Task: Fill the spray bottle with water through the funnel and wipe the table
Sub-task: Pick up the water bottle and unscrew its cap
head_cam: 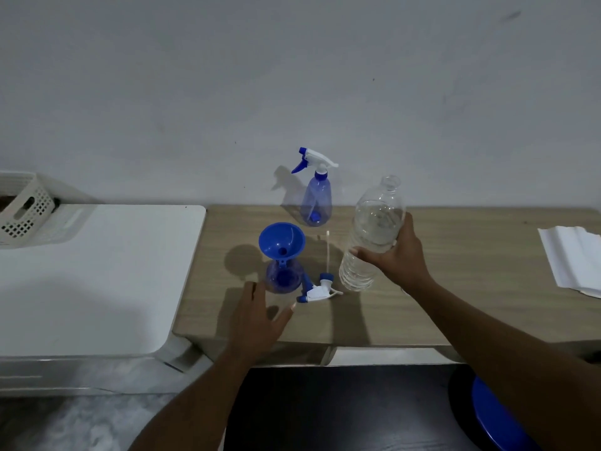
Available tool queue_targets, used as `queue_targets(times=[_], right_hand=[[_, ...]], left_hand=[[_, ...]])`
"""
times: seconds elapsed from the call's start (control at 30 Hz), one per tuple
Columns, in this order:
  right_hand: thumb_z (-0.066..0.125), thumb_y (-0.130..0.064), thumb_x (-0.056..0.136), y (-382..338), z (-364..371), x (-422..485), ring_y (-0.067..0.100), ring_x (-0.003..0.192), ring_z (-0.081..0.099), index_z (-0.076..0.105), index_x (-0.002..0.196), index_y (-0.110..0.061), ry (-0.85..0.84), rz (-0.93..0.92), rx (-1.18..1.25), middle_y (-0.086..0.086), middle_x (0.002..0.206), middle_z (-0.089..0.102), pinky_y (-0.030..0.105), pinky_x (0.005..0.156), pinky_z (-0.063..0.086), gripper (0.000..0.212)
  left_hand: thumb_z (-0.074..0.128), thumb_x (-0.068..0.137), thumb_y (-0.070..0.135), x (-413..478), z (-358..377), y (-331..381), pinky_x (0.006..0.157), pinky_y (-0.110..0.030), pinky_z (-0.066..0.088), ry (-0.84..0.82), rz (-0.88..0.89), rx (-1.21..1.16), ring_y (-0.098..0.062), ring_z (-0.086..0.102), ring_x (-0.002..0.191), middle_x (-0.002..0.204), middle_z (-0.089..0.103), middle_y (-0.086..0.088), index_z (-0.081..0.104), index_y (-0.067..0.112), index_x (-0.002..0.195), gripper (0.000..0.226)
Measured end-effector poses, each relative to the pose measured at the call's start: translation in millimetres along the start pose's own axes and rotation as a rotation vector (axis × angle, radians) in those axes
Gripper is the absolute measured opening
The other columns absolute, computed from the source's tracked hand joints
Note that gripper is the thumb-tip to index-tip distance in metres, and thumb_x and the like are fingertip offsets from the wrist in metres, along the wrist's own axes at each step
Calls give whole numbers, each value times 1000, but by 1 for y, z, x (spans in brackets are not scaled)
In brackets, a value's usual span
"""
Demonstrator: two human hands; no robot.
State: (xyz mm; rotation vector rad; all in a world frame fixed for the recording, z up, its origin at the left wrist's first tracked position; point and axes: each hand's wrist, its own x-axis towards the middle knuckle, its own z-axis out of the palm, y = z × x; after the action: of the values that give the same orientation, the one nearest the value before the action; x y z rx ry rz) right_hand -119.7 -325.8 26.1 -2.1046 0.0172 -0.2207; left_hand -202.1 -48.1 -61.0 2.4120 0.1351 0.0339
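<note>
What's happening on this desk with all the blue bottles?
A person is getting ready to fill a spray bottle. The right hand holds an uncapped water bottle, tilted, above the wooden table. A blue funnel sits in the neck of the open spray bottle, whose trigger head lies beside it. The left hand reaches open toward that bottle. A second, assembled sprayer stands behind, and folded paper towels wait at the right.

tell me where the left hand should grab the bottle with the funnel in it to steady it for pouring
Grip the open spray bottle low around its wide belly, coming from its left side, where the left hand is. The funnel makes it top-heavy, and its flared rim covers the narrow neck.
</note>
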Motion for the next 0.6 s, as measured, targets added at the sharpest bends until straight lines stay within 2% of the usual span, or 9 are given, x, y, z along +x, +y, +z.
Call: queue_targets(times=[0.07, 0.13, 0.23, 0.33, 0.37, 0.43, 0.53, 0.6], right_hand=[[94, -51, 53, 1, 0, 1, 15, 114, 58, 36, 135, -28, -23, 4, 15, -11, 125, 56, 41, 90, 57, 103], [93, -52, 55, 3, -1, 1, 14, 113, 57, 36, 136, -29, -51, 6, 23, -13, 126, 54, 40, 91, 57, 102], [92, -53, 57, 4, -4, 3, 14, 114, 58, 39, 134, -29, -84, 14, 50, -12, 127, 56, 40, 92, 57, 97], [92, -52, 59, 5, -11, 6, 12, 116, 59, 42, 133, -30, -115, 3, 74, -11, 128, 57, 36, 90, 57, 92], [92, -53, 58, 6, -14, 7, 11, 116, 60, 43, 133, -31, -130, 8, 85, -13, 129, 58, 34, 89, 57, 92], [91, -57, 57, 8, -21, 8, 7, 116, 60, 45, 132, -34, -168, 30, 104, -14, 129, 59, 30, 88, 56, 92], [81, -68, 63, 10, -33, 10, 4, 115, 61, 50, 129, -33, -224, 67, 149, -12, 128, 63, 29, 87, 54, 82], [63, -78, 73, 18, -40, 10, 6, 109, 65, 58, 120, -31, -159, 100, 185, -10, 119, 67, 31, 86, 54, 66]], left_hand=[[70, 84, 55, -13, 13, 8, 74, -13, 36, -106, 95, 83, -1, 50, 93, 118, 50, 8, 52, 24, 123, 53], [70, 82, 57, -16, 32, 26, 79, -16, 44, -177, 175, 41, -1, 52, 98, 120, 47, 13, 49, 31, 124, 54], [74, 71, 67, -10, 57, 60, 86, -28, 55, -179, 143, -178, -2, 52, 109, 126, 41, 18, 43, 36, 134, 77], [85, 66, 57, 8, 67, 99, 89, -18, 47, -147, 100, -344, 5, 47, 113, 136, 41, 16, 33, 32, 144, 97], [87, 64, 54, 16, 69, 111, 91, -19, 46, -151, 93, -370, 2, 48, 116, 137, 42, 13, 32, 32, 144, 99], [87, 57, 58, 34, 75, 131, 99, -31, 50, -136, 102, -386, -6, 51, 124, 137, 48, 11, 33, 35, 140, 101], [85, 55, 63, 55, 84, 143, 91, -38, 57, -99, 122, -356, -7, 61, 112, 124, 60, 12, 40, 35, 136, 97], [86, 58, 59, 60, 83, 143, 88, -38, 58, -75, 124, -362, -9, 62, 110, 122, 62, 11, 42, 33, 134, 92]])
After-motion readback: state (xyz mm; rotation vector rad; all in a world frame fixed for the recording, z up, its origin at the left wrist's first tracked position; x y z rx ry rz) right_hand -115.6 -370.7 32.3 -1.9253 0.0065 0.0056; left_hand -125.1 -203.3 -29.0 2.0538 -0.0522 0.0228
